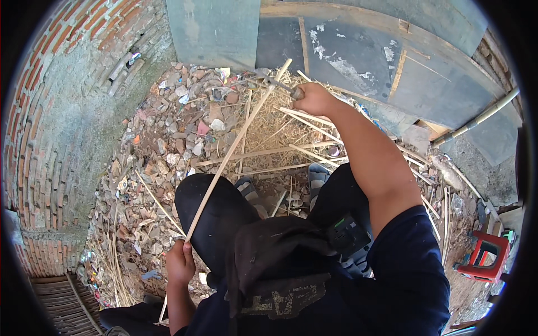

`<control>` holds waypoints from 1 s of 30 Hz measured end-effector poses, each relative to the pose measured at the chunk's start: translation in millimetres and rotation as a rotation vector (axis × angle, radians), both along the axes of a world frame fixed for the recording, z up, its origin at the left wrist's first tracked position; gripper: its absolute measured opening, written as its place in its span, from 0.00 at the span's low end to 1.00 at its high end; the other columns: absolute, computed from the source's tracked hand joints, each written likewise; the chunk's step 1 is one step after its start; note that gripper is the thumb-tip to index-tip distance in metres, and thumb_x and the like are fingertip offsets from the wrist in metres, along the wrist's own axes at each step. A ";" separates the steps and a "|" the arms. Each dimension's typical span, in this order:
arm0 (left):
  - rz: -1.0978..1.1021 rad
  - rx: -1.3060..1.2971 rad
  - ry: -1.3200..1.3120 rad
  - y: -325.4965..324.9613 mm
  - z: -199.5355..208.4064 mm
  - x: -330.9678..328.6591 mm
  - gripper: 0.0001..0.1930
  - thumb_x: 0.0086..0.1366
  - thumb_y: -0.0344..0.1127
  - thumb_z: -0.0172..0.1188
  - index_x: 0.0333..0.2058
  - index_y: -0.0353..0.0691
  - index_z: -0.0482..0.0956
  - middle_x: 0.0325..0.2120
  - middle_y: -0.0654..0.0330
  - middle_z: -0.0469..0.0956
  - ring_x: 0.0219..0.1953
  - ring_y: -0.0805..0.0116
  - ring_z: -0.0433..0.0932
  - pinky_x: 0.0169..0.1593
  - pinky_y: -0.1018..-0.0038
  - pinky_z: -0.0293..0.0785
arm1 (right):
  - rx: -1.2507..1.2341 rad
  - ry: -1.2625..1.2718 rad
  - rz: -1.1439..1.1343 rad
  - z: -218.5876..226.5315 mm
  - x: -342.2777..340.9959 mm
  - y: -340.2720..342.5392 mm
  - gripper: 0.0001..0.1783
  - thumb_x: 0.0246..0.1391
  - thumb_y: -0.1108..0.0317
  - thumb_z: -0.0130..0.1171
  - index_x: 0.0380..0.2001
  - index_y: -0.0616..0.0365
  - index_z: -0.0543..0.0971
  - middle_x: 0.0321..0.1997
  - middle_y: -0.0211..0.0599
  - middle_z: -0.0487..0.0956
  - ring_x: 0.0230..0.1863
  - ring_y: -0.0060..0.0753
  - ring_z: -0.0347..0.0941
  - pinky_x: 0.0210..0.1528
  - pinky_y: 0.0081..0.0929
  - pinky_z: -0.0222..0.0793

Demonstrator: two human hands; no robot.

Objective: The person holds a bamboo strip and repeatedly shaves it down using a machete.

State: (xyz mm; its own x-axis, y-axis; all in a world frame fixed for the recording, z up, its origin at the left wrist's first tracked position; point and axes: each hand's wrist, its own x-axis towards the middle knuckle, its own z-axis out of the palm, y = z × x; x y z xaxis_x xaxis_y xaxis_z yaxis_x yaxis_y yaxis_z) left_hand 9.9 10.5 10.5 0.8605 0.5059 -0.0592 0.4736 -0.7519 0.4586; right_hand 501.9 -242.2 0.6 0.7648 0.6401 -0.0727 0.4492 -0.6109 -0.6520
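A long, pale bamboo strip (232, 147) slants across my right-of-centre view, from low left to far middle. Its near end is in my left hand (180, 262), whose fingers are closed on it beside my left knee. My right hand (315, 99), at the end of an outstretched arm, grips the handle of a knife (282, 85). The knife's grey blade lies across the strip near its far end; whether it cuts into the wood cannot be made out. Below that spot, a heap of thin shavings (274, 126) covers the ground.
Several more bamboo strips (269, 152) lie around my feet. Broken brick and stone rubble (162, 151) spreads to the left, up to a brick wall (50, 140). Grey panels (342, 56) stand at the far side. A red plastic stool (486, 256) is at the right.
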 end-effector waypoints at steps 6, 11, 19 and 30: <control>-0.025 -0.002 0.038 5.8 10.8 -6.4 0.24 0.75 0.49 0.45 0.24 0.35 0.68 0.13 0.46 0.69 0.17 0.42 0.73 0.23 0.57 0.65 | -0.090 -0.051 0.201 22.9 -26.1 14.6 0.09 0.50 0.62 0.59 0.29 0.56 0.77 0.27 0.42 0.78 0.34 0.42 0.78 0.41 0.42 0.74; -0.053 -0.067 -0.049 11.4 -3.5 -4.2 0.25 0.75 0.49 0.44 0.24 0.35 0.67 0.13 0.46 0.69 0.18 0.43 0.72 0.23 0.57 0.64 | -0.053 -0.034 0.146 2.4 -2.0 -0.5 0.13 0.46 0.61 0.64 0.32 0.58 0.79 0.28 0.44 0.80 0.33 0.43 0.78 0.41 0.41 0.73; 0.002 -0.034 0.075 0.7 20.6 -4.7 0.24 0.76 0.48 0.41 0.27 0.34 0.67 0.14 0.46 0.68 0.18 0.45 0.70 0.25 0.58 0.62 | -0.141 -0.096 0.141 25.6 -8.6 -2.4 0.12 0.49 0.63 0.61 0.35 0.56 0.81 0.32 0.44 0.81 0.36 0.43 0.78 0.42 0.41 0.73; -0.037 0.140 0.062 -0.3 7.4 -2.9 0.23 0.76 0.47 0.40 0.26 0.35 0.66 0.15 0.44 0.69 0.21 0.38 0.72 0.25 0.53 0.62 | -0.074 -0.093 -0.004 12.9 8.9 -25.6 0.17 0.45 0.62 0.62 0.38 0.58 0.83 0.35 0.49 0.83 0.39 0.49 0.80 0.46 0.44 0.74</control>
